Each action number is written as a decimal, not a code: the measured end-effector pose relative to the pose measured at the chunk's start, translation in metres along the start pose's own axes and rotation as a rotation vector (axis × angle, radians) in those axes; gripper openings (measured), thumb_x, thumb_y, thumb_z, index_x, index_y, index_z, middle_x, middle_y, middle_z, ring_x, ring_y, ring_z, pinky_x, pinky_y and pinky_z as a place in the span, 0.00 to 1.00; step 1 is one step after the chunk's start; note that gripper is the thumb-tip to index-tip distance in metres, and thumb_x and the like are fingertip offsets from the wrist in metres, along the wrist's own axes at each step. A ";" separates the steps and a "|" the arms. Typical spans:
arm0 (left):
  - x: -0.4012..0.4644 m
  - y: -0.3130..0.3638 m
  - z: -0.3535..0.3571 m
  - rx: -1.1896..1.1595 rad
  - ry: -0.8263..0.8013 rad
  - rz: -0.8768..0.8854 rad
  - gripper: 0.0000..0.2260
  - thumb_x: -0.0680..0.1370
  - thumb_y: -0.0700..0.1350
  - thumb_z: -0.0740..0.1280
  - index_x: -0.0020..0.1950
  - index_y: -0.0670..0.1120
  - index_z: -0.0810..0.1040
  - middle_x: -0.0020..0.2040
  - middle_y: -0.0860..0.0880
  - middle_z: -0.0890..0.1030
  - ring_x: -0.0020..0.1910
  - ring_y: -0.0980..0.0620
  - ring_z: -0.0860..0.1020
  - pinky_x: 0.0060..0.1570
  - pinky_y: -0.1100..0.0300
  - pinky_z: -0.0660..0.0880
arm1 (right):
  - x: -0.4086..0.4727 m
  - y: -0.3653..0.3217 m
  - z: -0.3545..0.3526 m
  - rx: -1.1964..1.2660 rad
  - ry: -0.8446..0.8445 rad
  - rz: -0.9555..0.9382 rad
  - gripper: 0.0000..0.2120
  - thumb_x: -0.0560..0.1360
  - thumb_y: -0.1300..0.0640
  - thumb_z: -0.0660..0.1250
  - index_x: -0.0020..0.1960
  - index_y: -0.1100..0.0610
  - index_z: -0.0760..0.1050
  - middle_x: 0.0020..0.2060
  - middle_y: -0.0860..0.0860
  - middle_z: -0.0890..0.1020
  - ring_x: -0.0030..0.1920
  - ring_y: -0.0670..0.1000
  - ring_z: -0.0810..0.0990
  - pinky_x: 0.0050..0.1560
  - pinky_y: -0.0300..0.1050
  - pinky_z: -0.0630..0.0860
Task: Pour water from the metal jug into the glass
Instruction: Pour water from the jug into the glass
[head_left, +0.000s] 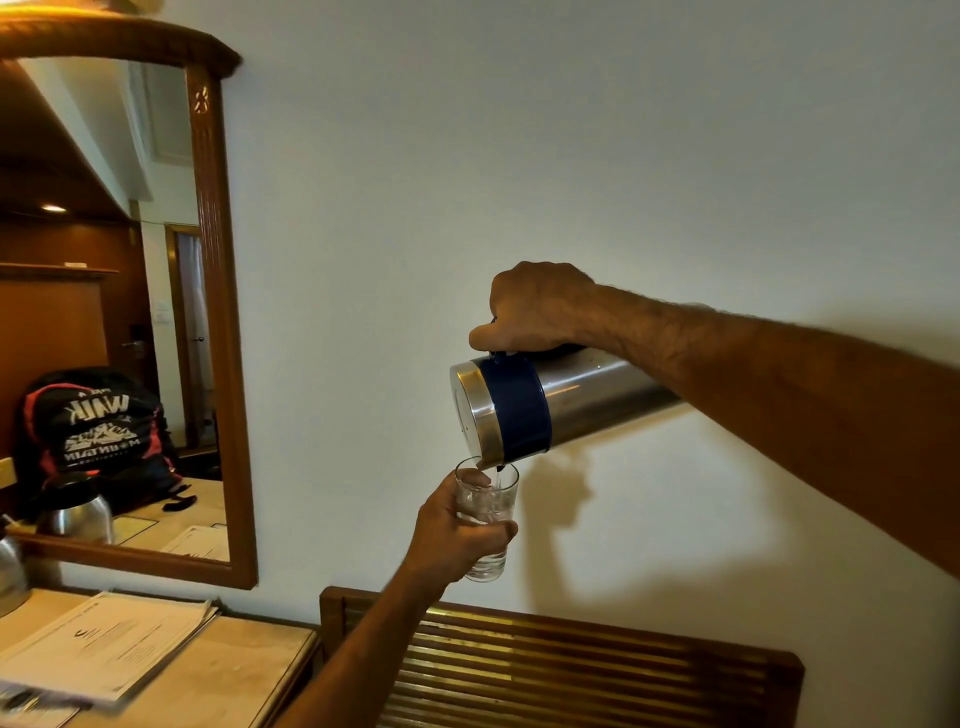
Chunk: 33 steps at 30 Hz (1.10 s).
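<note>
A steel jug (587, 395) with a dark blue band near its lid is tipped almost flat, mouth down to the left, held in the air before a white wall. My right hand (535, 309) grips its handle from above. Just under the spout is a clear glass (487, 512), upright, with water in it and a thin stream falling in. My left hand (457, 535) wraps around the glass from the left, holding it up under the jug.
A wood-framed mirror (221, 312) hangs at the left and reflects a backpack and a flask. Below it a beige table (234, 670) carries printed papers (104, 644). A slatted wooden rack (571, 670) stands under the hands.
</note>
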<state>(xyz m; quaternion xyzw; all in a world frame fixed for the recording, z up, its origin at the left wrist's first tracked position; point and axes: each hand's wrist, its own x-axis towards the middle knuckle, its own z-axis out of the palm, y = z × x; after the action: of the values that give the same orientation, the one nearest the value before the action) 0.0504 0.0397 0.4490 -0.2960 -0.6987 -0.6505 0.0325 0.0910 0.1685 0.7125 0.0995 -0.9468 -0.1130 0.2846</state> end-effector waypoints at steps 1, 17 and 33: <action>0.000 0.000 0.000 0.002 0.000 0.002 0.27 0.62 0.49 0.78 0.59 0.53 0.76 0.53 0.46 0.83 0.50 0.44 0.83 0.44 0.55 0.84 | 0.000 0.000 0.000 0.000 -0.002 0.000 0.19 0.62 0.37 0.62 0.25 0.51 0.66 0.21 0.47 0.71 0.23 0.49 0.69 0.27 0.42 0.62; 0.003 -0.005 0.000 0.014 0.013 -0.016 0.25 0.61 0.50 0.79 0.55 0.58 0.76 0.51 0.51 0.84 0.49 0.47 0.84 0.41 0.60 0.82 | 0.002 0.002 0.001 0.001 -0.011 0.001 0.19 0.62 0.37 0.62 0.25 0.52 0.67 0.22 0.47 0.72 0.25 0.50 0.71 0.28 0.43 0.63; 0.008 0.000 -0.005 -0.007 0.005 0.008 0.30 0.61 0.49 0.78 0.62 0.54 0.75 0.51 0.50 0.84 0.50 0.47 0.84 0.47 0.54 0.84 | 0.003 0.007 0.018 0.086 -0.018 0.045 0.19 0.63 0.39 0.64 0.25 0.53 0.70 0.22 0.47 0.74 0.25 0.50 0.73 0.28 0.43 0.65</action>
<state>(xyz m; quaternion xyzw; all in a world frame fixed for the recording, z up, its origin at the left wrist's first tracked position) 0.0420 0.0376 0.4530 -0.2974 -0.6950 -0.6536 0.0358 0.0772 0.1770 0.7010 0.0890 -0.9553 -0.0667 0.2738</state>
